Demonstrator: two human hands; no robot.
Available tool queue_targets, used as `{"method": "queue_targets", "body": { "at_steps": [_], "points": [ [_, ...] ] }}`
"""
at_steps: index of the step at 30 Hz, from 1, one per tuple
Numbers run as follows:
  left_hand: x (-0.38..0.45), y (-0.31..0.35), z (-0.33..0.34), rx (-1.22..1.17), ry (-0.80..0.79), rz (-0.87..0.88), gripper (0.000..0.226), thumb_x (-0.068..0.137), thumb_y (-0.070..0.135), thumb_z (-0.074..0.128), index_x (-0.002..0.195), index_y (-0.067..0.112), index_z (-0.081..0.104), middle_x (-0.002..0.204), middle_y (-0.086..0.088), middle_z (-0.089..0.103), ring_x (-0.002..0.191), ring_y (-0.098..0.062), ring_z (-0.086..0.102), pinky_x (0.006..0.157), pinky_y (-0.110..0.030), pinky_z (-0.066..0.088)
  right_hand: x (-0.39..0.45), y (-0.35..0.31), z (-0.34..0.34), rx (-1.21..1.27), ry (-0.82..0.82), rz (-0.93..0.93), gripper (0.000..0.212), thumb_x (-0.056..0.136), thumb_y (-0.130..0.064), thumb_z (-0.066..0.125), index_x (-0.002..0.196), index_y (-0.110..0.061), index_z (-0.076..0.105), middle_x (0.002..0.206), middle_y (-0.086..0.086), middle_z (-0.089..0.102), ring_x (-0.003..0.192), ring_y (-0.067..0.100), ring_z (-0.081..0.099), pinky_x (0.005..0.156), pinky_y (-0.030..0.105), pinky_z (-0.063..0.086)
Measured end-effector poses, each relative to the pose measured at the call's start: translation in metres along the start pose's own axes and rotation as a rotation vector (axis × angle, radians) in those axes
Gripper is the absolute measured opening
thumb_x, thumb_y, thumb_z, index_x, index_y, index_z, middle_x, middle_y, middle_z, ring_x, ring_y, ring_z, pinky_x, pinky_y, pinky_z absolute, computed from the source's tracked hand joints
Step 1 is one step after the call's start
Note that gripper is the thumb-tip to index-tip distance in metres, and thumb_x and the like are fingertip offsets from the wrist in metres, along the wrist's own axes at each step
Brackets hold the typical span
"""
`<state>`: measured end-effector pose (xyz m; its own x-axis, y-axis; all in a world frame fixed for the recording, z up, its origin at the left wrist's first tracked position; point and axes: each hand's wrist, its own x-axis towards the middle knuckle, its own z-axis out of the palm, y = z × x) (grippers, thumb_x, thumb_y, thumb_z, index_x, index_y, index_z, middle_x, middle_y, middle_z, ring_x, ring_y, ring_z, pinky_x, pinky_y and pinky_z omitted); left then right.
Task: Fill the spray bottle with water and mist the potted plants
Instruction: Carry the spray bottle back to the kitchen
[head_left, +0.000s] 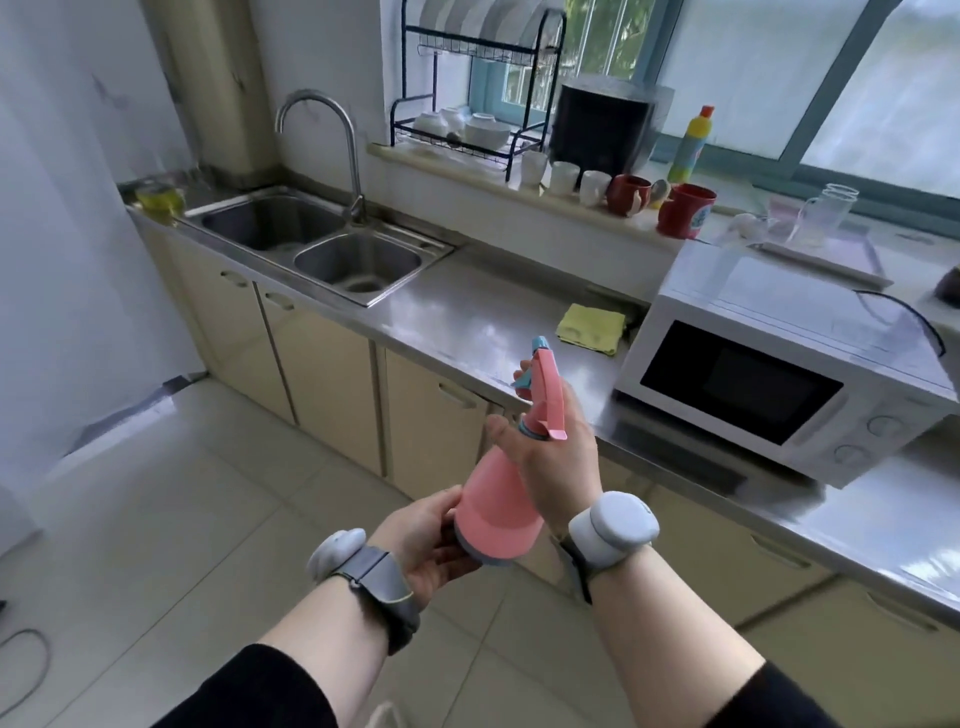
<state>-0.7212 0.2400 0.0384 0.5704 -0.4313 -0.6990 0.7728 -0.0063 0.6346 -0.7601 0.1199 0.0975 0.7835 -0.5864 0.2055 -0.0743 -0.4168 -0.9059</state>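
The left hand (423, 535) cups the base of the pink spray bottle (498, 499). The right hand (556, 457) grips its neck, bottle tilted away

Pink spray bottle (496, 506) — blue-trimmed; yellow cloth (591, 322), red mugs (684, 210), white microwave (779, 374).

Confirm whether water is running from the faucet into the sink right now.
No, the faucet shows no stream, and the sink basins beneath look dry while both hands hold the spray bottle away from it.

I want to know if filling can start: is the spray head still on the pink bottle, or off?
On. The spray head sits on the pink bottle, held by both hands.
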Motion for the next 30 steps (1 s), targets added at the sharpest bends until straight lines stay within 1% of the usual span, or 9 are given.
{"method": "queue_targets", "body": {
  "at_steps": [7, 9, 12, 15, 18, 23, 25, 28, 30],
  "points": [
    [0.081, 0.097, -0.005, 0.074, -0.033, 0.006, 0.028, 0.09, 0.029, 0.062, 0.086, 0.002, 0.067, 0.073, -0.012, 0.065, 0.071, -0.027, 0.062, 0.075, -0.039, 0.055, 0.108, -0.002, 0.046, 0.027, 0.06, 0.009, 0.046, 0.077, -0.018, 0.074, 0.103, -0.045, 0.048, 0.097, -0.004, 0.06, 0.083, 0.006, 0.054, 0.072, 0.012, 0.039],
    [0.105, 0.121, -0.006, 0.071, -0.037, -0.005, 0.028, 0.089, 0.03, 0.062, 0.081, 0.003, 0.066, 0.065, -0.009, 0.066, 0.066, -0.024, 0.064, 0.069, -0.037, 0.058, 0.136, 0.0, 0.059, 0.019, 0.064, 0.033, 0.047, 0.076, -0.02, 0.074, 0.105, -0.044, 0.047, 0.098, -0.004, 0.06, 0.086, 0.003, 0.054, 0.071, 0.007, 0.036],
    [0.134, 0.152, -0.002, 0.077, -0.063, -0.026, 0.028, 0.09, 0.029, 0.06, 0.075, 0.006, 0.063, 0.051, -0.004, 0.063, 0.049, -0.018, 0.062, 0.05, -0.027, 0.054, 0.179, 0.005, 0.074, 0.038, 0.071, 0.042, 0.052, 0.074, -0.018, 0.075, 0.116, -0.037, 0.052, 0.105, -0.006, 0.06, 0.1, 0.005, 0.055, 0.082, 0.017, 0.041],
    [0.151, 0.17, 0.004, 0.061, -0.066, -0.041, 0.027, 0.091, 0.029, 0.059, 0.085, 0.003, 0.065, 0.065, -0.009, 0.065, 0.061, -0.022, 0.062, 0.046, -0.025, 0.054, 0.204, 0.009, 0.082, 0.03, 0.061, 0.053, 0.048, 0.073, -0.016, 0.076, 0.108, -0.039, 0.053, 0.098, -0.003, 0.058, 0.102, 0.009, 0.056, 0.083, 0.025, 0.043],
    [0.188, 0.2, 0.014, 0.049, -0.042, -0.035, 0.026, 0.091, 0.029, 0.06, 0.086, 0.003, 0.065, 0.066, -0.01, 0.065, 0.065, -0.023, 0.062, 0.048, -0.026, 0.055, 0.25, 0.02, 0.09, 0.037, 0.039, 0.05, 0.048, 0.073, -0.018, 0.075, 0.1, -0.046, 0.047, 0.101, -0.003, 0.057, 0.1, 0.011, 0.056, 0.084, 0.028, 0.045],
    [0.25, 0.255, 0.04, 0.021, -0.001, -0.004, 0.026, 0.089, 0.026, 0.063, 0.082, 0.002, 0.065, 0.052, -0.006, 0.064, 0.049, -0.02, 0.063, 0.061, -0.033, 0.057, 0.342, 0.037, 0.099, -0.096, 0.001, 0.014, 0.035, 0.072, -0.024, 0.068, 0.104, -0.019, 0.055, 0.097, -0.001, 0.052, 0.098, 0.021, 0.05, 0.084, 0.038, 0.045],
    [0.269, 0.273, 0.051, 0.014, 0.02, 0.005, 0.026, 0.09, 0.026, 0.061, 0.083, 0.002, 0.065, 0.057, -0.007, 0.064, 0.057, -0.022, 0.061, 0.065, -0.035, 0.055, 0.372, 0.041, 0.101, -0.139, 0.001, -0.031, 0.034, 0.069, -0.028, 0.063, 0.1, -0.016, 0.056, 0.091, 0.002, 0.051, 0.093, 0.025, 0.049, 0.083, 0.044, 0.047],
    [0.304, 0.304, 0.069, -0.013, 0.056, 0.022, 0.024, 0.092, 0.026, 0.059, 0.089, 0.002, 0.065, 0.067, -0.009, 0.065, 0.067, -0.024, 0.06, 0.063, -0.033, 0.054, 0.42, 0.048, 0.102, -0.101, -0.008, -0.032, 0.023, 0.072, -0.022, 0.064, 0.087, -0.035, 0.051, 0.085, -0.001, 0.048, 0.088, 0.027, 0.05, 0.08, 0.045, 0.047],
    [0.318, 0.321, 0.077, -0.043, 0.075, 0.026, 0.024, 0.093, 0.025, 0.058, 0.087, 0.002, 0.065, 0.063, -0.008, 0.065, 0.068, -0.024, 0.06, 0.065, -0.035, 0.054, 0.44, 0.049, 0.102, -0.096, -0.013, -0.027, 0.035, 0.074, -0.018, 0.064, 0.077, -0.046, 0.044, 0.082, -0.005, 0.046, 0.085, 0.025, 0.051, 0.074, 0.038, 0.047]
  ]
}}
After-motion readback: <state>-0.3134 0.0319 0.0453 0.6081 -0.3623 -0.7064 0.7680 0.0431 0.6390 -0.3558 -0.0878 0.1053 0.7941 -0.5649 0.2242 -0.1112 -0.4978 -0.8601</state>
